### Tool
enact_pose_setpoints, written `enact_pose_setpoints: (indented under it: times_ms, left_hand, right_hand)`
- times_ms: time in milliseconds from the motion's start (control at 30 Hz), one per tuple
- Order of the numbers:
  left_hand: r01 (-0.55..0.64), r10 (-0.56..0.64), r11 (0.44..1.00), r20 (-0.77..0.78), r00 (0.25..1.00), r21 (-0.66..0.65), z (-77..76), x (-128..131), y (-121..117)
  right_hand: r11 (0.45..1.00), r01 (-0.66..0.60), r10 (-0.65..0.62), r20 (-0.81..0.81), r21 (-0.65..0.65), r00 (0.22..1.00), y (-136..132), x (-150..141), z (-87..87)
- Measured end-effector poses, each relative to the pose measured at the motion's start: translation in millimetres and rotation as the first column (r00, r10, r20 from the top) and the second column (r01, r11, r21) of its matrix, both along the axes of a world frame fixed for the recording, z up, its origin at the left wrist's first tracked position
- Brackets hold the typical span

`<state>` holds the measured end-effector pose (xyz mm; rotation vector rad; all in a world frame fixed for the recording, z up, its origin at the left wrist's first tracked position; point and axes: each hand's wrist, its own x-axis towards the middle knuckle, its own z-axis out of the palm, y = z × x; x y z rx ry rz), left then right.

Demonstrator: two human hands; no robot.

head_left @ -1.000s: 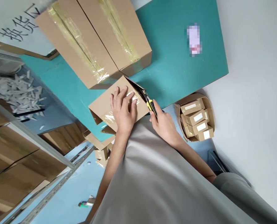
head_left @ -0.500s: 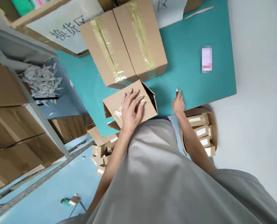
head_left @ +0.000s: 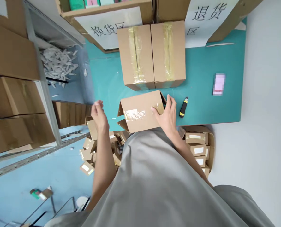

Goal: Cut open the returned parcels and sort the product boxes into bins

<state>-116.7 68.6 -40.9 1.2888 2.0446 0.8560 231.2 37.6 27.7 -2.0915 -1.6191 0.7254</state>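
A brown cardboard box [head_left: 140, 104] lies at the front edge of the green table, clear tape shining on its upper face. Flaps stand loose at its left end, and its right end is parted too. My right hand [head_left: 167, 116] grips that right end, thumb on the upper face and fingers over the edge. Left of the box, my left hand [head_left: 99, 115] hangs apart from it with fingers curled in and slightly blurred; nothing shows in them. A black and yellow utility knife [head_left: 183, 107] lies on the table just right of my right hand.
Two taped cartons [head_left: 152, 56] stand side by side behind the box. Farther back are big bins with paper signs [head_left: 107, 28]. A blurred-out pink item [head_left: 218, 84] lies on the green table [head_left: 202, 69]. Small boxes [head_left: 198, 149] fill a carton below; shelving [head_left: 43, 101] stands left.
My right hand has let go of the utility knife and moved left onto the box's right end. My left hand has lifted off the box and moved left. The view has shifted and turned.
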Motion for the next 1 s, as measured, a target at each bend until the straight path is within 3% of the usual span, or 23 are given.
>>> enact_pose_setpoints:
  times_ms: [33,100,167,233,333,400,533,600,667,833,933,1000]
  left_hand:
    - [-0.162,0.177,0.977,0.102,0.979,-0.135,-16.0,-4,-3]
    - [-0.278,0.381,0.883,0.231,0.895,-0.379,-41.7,3,-10]
    - [-0.225,0.435,0.819,0.316,0.843,-0.528,-57.8,21,-15]
    - [-0.113,0.422,0.794,0.408,0.809,-0.597,-66.6,44,-16]
    - [0.049,0.403,0.77,0.545,0.736,-0.637,-73.3,76,-11]
    - [0.133,0.378,0.784,0.635,0.673,-0.607,-75.1,95,-6]
    - [0.248,0.322,0.829,0.79,0.522,-0.502,-68.0,118,6]
    - [0.238,0.318,0.837,0.792,0.521,-0.493,-58.8,118,9]
    - [0.178,0.312,0.855,0.757,0.574,-0.488,-47.4,108,9]
    - [-0.04,0.29,0.927,0.643,0.709,-0.374,-16.4,54,-8]
    - [-0.162,0.315,0.938,0.562,0.765,-0.305,-1.8,24,-21]
    - [-0.196,0.316,0.942,0.53,0.787,-0.271,3.3,14,-26]
  right_hand:
    - [1.0,0.019,-0.019,-0.001,0.002,1.0,0,0,-1.9]
    - [0.998,0.066,-0.066,-0.02,0.022,0.998,0,12,-9.5]
    - [0.992,0.121,-0.119,-0.062,0.039,0.991,1,36,-19.9]
    - [0.982,0.187,-0.18,-0.135,0.041,0.974,3,65,-30.2]
    - [0.966,0.255,-0.241,-0.218,0.038,0.946,11,103,-39.9]
    - [0.963,0.266,-0.25,-0.224,0.045,0.942,16,120,-40.3]
    - [0.956,0.284,-0.263,-0.223,0.067,0.939,16,135,-34.1]
    - [0.953,0.293,-0.271,-0.224,0.072,0.936,9,137,-35.7]
    - [0.949,0.308,-0.285,-0.253,0.058,0.925,0,135,-45.0]
    - [0.948,0.309,-0.306,-0.498,-0.078,0.811,-14,109,-99.9]
    - [0.953,0.22,-0.302,-0.626,-0.206,0.719,-8,74,-140.9]
    - [0.961,0.153,-0.269,-0.65,-0.23,0.71,0,50,-163.7]
